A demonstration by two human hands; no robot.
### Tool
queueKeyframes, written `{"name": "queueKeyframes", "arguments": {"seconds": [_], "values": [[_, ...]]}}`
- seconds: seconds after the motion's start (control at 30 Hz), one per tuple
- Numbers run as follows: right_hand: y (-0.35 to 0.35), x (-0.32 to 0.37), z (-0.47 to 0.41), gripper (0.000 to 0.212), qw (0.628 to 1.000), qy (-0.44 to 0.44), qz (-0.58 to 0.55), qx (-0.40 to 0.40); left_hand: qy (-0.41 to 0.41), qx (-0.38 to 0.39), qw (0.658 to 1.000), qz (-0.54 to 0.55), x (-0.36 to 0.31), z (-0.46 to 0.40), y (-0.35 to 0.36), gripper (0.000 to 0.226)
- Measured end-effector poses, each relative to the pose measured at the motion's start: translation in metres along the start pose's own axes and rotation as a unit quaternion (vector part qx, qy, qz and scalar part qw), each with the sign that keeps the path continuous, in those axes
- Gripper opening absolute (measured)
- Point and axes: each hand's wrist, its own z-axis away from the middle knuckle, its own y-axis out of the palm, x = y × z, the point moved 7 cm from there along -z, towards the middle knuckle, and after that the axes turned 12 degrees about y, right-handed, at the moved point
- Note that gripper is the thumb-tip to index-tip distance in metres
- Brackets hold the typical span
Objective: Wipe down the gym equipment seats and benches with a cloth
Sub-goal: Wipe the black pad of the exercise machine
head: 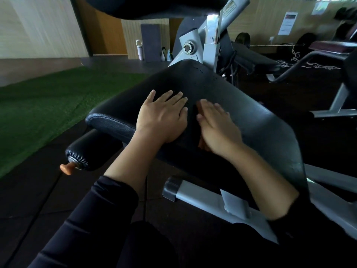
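A black padded seat (251, 120) of a gym machine fills the middle of the head view. My left hand (162, 117) lies flat on the pad with its fingers spread. Just right of it, my right hand (216, 126) presses down with straight fingers on an orange-brown cloth (201, 145), which is almost wholly hidden; only slivers show at the fingertips and under the wrist. The right hand is slightly blurred. Both forearms reach in from black sleeves.
A black roller pad (85, 151) with an orange knob (66, 168) juts out at lower left. The grey machine frame (208, 200) runs under the seat. Another black pad (154, 4) hangs overhead. Green turf (48, 105) lies left; a bench (332, 47) and weight plates stand at right.
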Motion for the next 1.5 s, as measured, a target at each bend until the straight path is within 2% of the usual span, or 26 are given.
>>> {"name": "queueKeyframes", "arguments": {"seconds": [0.1,0.17,0.23,0.33,0.4,0.47,0.53,0.63,0.7,0.77,0.87,0.93,1.0,1.1,1.33,1.5], "values": [[0.007,0.018,0.055,0.055,0.99,-0.133,0.028,-0.037,0.003,0.005,1.0,0.005,0.0,0.001,-0.001,0.051],[0.003,-0.002,0.076,0.054,0.984,-0.171,0.043,-0.036,0.005,0.003,1.0,-0.002,0.0,0.002,0.0,0.051],[-0.008,-0.032,0.071,0.052,0.988,-0.152,0.023,-0.012,0.006,0.002,1.0,-0.006,0.001,0.003,0.0,0.051],[-0.013,-0.065,0.032,0.047,0.997,-0.044,-0.051,0.047,0.007,0.003,1.0,-0.005,0.0,0.003,0.001,0.052],[-0.01,-0.064,0.001,0.048,0.998,0.013,-0.038,0.05,0.004,0.002,1.0,0.0,0.0,0.003,0.0,0.052],[-0.005,-0.043,-0.015,0.049,0.999,0.017,0.001,0.039,-0.002,-0.004,1.0,0.016,0.001,0.002,0.0,0.052],[0.002,-0.014,-0.008,0.05,0.999,-0.024,0.015,0.033,-0.005,-0.014,0.999,0.033,0.002,0.0,0.0,0.051],[0.004,0.009,0.037,0.051,0.988,-0.151,0.017,-0.005,-0.004,-0.024,0.999,0.041,0.004,-0.002,-0.001,0.049],[0.001,0.002,0.057,0.051,0.977,-0.213,0.016,0.007,0.009,-0.042,0.998,0.047,0.002,0.0,-0.004,0.048],[-0.005,-0.014,0.058,0.048,0.972,-0.228,0.011,0.046,0.021,-0.099,0.992,0.078,0.001,0.008,-0.012,0.044],[-0.011,-0.023,0.046,0.044,0.974,-0.207,-0.028,0.09,0.015,-0.227,0.971,0.072,0.018,0.035,-0.035,0.042],[-0.01,-0.016,0.032,0.044,0.979,-0.173,-0.053,0.09,-0.024,-0.272,0.961,0.033,0.045,0.053,-0.044,0.043],[-0.004,-0.002,0.017,0.045,0.985,-0.137,-0.053,0.087,-0.094,-0.265,0.959,0.036,0.075,0.069,-0.043,0.045],[0.007,0.031,0.007,0.046,0.985,-0.148,-0.028,0.079,-0.169,-0.236,0.954,0.076,0.097,0.077,-0.033,0.042],[0.01,0.044,-0.001,0.046,0.977,-0.177,-0.075,0.09,-0.17,-0.283,0.941,0.074,0.095,0.079,-0.031,0.046],[0.019,0.081,-0.049,0.045,0.99,-0.108,-0.042,0.078,-0.179,-0.291,0.937,0.077,0.097,0.078,-0.029,0.045]]}}
